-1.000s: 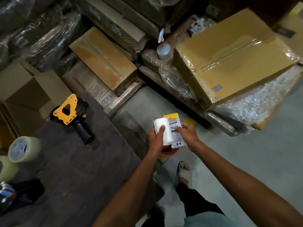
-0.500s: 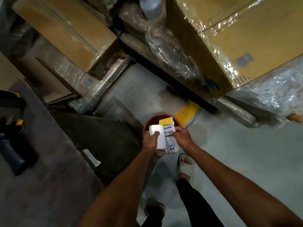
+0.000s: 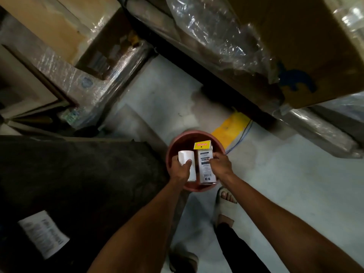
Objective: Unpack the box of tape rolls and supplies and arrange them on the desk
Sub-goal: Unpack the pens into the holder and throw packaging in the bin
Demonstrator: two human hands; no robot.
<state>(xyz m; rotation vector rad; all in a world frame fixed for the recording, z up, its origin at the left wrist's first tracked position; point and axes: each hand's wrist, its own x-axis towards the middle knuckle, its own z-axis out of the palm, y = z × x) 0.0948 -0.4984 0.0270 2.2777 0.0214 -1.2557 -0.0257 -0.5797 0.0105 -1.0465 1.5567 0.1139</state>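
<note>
Gripping the white roll [image 3: 186, 164] in my left hand [image 3: 179, 170], the packet [image 3: 204, 164] pinched in my right hand [image 3: 220, 164] — both over the bucket [image 3: 173, 148] — I'd peel apart slowly, dropping only the wrapper

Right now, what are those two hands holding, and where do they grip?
Left hand grips the white roll around its side; right hand pinches the labelled packet's right edge.

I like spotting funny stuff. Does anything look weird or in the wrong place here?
Yes. Both hands, left and right, hold a white roll and a packet over a reddish bucket on the floor, not over the desk.
</note>
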